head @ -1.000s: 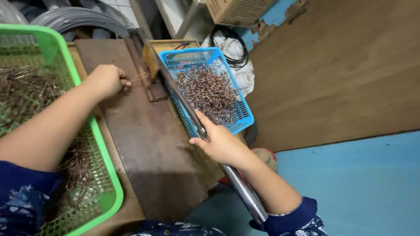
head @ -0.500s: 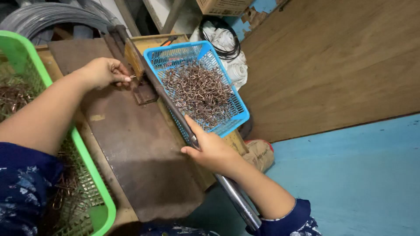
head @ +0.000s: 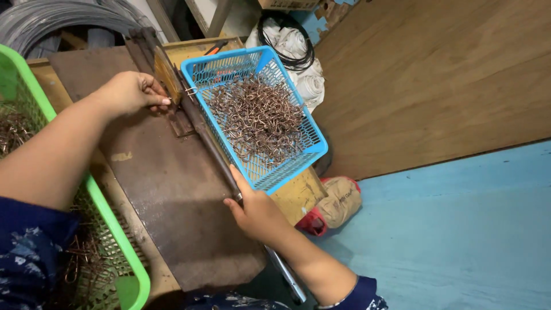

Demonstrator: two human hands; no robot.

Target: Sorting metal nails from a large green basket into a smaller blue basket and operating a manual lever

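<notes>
The right hand (head: 256, 211) has slid up the lever (head: 209, 138)

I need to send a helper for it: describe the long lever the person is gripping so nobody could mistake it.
Start at the brown metal plate between the green basket and the blue basket. Along the plate's edge by the blue basket runs a long dark metal lever, gripped by the right hand. It is the only straight bar there; the wire pieces beside it are small and bent.
</notes>
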